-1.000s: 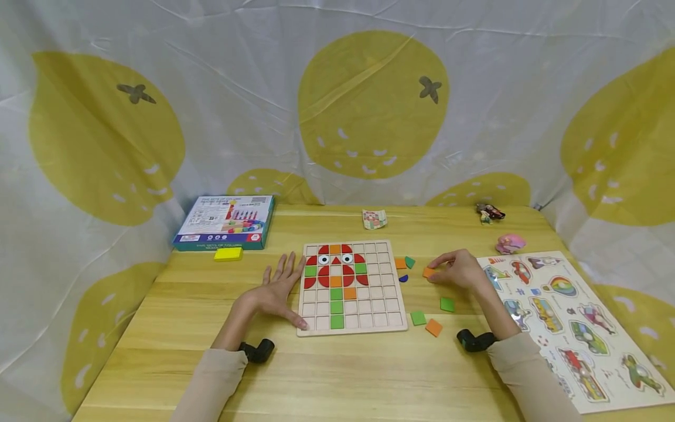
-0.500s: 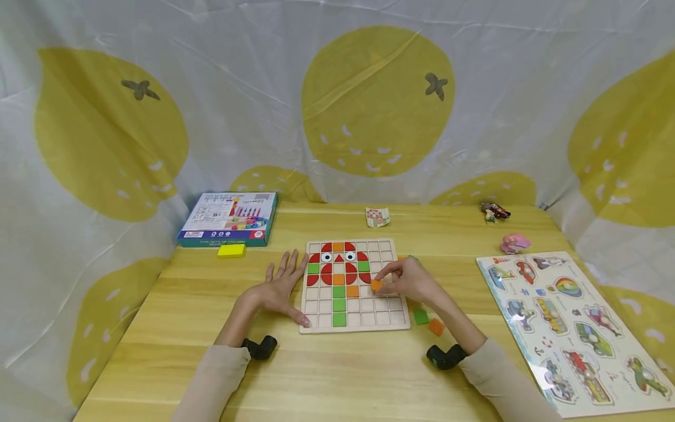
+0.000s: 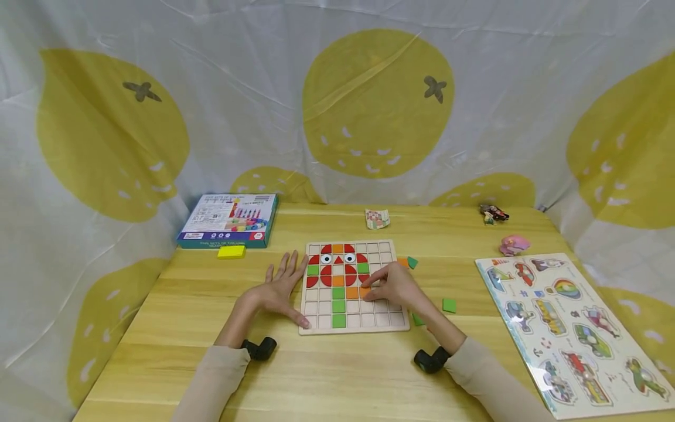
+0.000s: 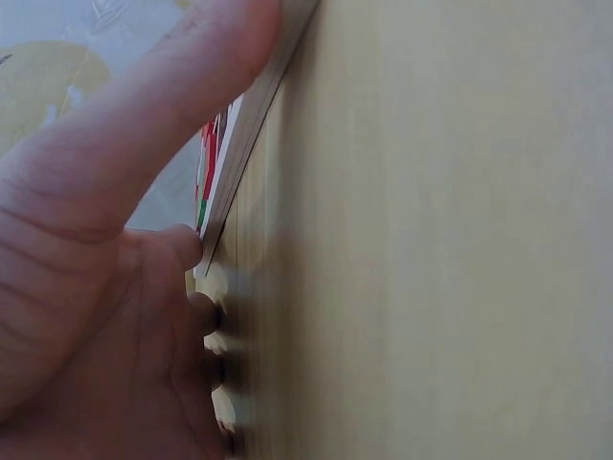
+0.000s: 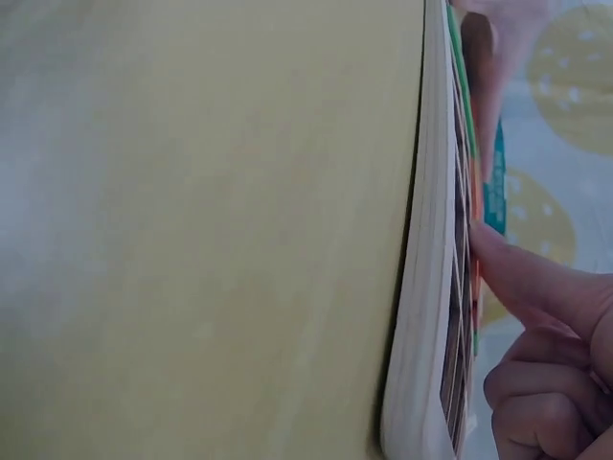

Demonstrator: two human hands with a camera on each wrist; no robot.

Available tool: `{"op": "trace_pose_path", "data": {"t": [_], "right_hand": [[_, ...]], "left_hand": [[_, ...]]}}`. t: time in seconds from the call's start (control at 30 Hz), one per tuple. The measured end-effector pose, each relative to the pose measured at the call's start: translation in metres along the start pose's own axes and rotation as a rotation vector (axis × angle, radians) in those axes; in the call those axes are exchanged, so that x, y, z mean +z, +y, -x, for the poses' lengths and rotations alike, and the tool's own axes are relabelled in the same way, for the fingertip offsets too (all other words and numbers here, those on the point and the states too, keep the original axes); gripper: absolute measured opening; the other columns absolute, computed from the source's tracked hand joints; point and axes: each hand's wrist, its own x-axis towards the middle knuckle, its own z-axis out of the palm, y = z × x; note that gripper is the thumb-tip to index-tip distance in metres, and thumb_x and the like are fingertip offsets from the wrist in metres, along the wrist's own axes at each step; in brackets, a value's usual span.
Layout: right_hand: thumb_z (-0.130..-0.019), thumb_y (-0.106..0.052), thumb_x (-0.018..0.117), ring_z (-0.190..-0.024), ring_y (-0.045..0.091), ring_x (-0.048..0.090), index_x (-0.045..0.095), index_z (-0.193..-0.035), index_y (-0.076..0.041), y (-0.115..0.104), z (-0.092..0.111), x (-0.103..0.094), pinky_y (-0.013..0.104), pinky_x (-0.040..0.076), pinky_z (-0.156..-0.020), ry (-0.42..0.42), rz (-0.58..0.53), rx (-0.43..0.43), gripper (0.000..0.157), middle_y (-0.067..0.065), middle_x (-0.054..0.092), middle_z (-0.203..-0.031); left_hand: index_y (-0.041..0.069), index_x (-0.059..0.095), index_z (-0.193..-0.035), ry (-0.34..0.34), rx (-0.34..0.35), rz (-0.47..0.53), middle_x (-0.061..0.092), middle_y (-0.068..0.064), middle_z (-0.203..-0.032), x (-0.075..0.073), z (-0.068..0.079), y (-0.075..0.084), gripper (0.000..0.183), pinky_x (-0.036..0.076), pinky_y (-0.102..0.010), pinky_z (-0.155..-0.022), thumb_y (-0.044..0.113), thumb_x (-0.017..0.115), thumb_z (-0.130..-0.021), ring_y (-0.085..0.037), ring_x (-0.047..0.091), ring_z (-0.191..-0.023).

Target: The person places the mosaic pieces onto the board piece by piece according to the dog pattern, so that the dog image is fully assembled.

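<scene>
A wooden grid board (image 3: 382,320) lies on the table, partly filled with red, green and orange pieces and two eye pieces. My right hand (image 3: 396,287) reaches over its right half, thumb and index finger on an orange square tile (image 3: 364,292) beside another orange tile (image 3: 351,293). In the right wrist view the thumb (image 5: 536,278) touches down at the grid, while the tile is mostly hidden. My left hand (image 3: 276,293) lies spread at the board's left side, its thumb on the lower left corner. The left wrist view shows that thumb (image 4: 182,96) against the board's edge.
Right of the board lie loose green tiles (image 3: 449,305) and an orange piece (image 3: 403,262), some partly covered by my arm. A picture puzzle board (image 3: 566,334) is farther right. At the back are a box (image 3: 228,220), a yellow block (image 3: 231,252), a pattern card (image 3: 377,219) and a pink toy (image 3: 514,244).
My right hand has picked up the orange tile from the table right of the board and carried it left to the cell beside the other orange tile. The left hand stays in place.
</scene>
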Motion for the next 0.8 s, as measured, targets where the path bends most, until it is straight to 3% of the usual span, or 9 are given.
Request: {"op": "trace_pose_path", "data": {"t": [0.1, 0.2, 0.3, 0.4, 0.57, 0.8], "right_hand": [[-0.069, -0.016, 0.087, -0.051, 0.011, 0.027, 0.08, -0.088, -0.017, 0.001, 0.0, 0.0, 0.02, 0.022, -0.046, -0.036, -0.024, -0.01, 0.02, 0.001, 0.06, -0.065], [-0.073, -0.018, 0.084, -0.05, 0.012, 0.026, 0.079, -0.095, -0.016, 0.005, 0.001, -0.01, 0.021, 0.022, -0.046, -0.052, -0.039, -0.028, 0.023, -0.001, 0.048, -0.056], [-0.078, -0.019, 0.081, -0.049, 0.012, 0.027, 0.077, -0.102, -0.015, 0.013, 0.004, -0.031, 0.022, 0.024, -0.047, -0.011, -0.024, -0.032, 0.025, -0.003, 0.034, -0.051], [-0.081, -0.016, 0.078, -0.048, 0.012, 0.025, 0.075, -0.108, -0.011, 0.025, 0.003, -0.057, 0.023, 0.024, -0.046, 0.061, -0.004, -0.005, 0.027, -0.004, 0.029, -0.051], [-0.08, -0.012, 0.078, -0.046, 0.012, 0.024, 0.07, -0.116, -0.006, 0.042, -0.009, -0.083, 0.024, 0.024, -0.045, 0.076, 0.017, 0.026, 0.037, -0.004, 0.03, -0.049], [-0.075, -0.017, 0.083, -0.051, 0.011, 0.028, 0.076, -0.101, -0.01, 0.051, -0.027, -0.086, 0.024, 0.028, -0.049, 0.046, 0.033, 0.093, 0.028, -0.006, 0.04, -0.053]], "left_hand": [[0.015, -0.011, -0.155, -0.008, -0.004, -0.002, -0.023, -0.018, -0.159, 0.002, 0.0, 0.0, 0.146, -0.009, -0.067, -0.115, 0.067, 0.082, -0.055, -0.04, -0.021, -0.147], [0.015, -0.011, -0.155, -0.008, -0.004, 0.0, -0.023, -0.018, -0.159, 0.002, 0.0, 0.0, 0.146, -0.009, -0.067, -0.115, 0.067, 0.082, -0.055, -0.041, -0.021, -0.147], [0.015, -0.011, -0.155, 0.001, -0.003, 0.003, -0.022, -0.018, -0.16, 0.001, 0.0, 0.0, 0.146, -0.009, -0.067, -0.115, 0.067, 0.082, -0.055, -0.041, -0.021, -0.147], [0.015, -0.01, -0.155, 0.002, -0.004, -0.002, -0.022, -0.018, -0.16, 0.0, 0.0, -0.001, 0.146, -0.009, -0.067, -0.115, 0.067, 0.082, -0.055, -0.041, -0.021, -0.147], [0.015, -0.011, -0.155, -0.003, -0.009, -0.011, -0.022, -0.018, -0.16, 0.0, -0.001, -0.002, 0.146, -0.009, -0.066, -0.115, 0.068, 0.082, -0.055, -0.04, -0.021, -0.147], [0.016, -0.012, -0.155, 0.001, 0.003, -0.012, -0.023, -0.018, -0.16, 0.001, -0.001, -0.002, 0.146, -0.009, -0.067, -0.115, 0.068, 0.081, -0.055, -0.04, -0.021, -0.147]]}}
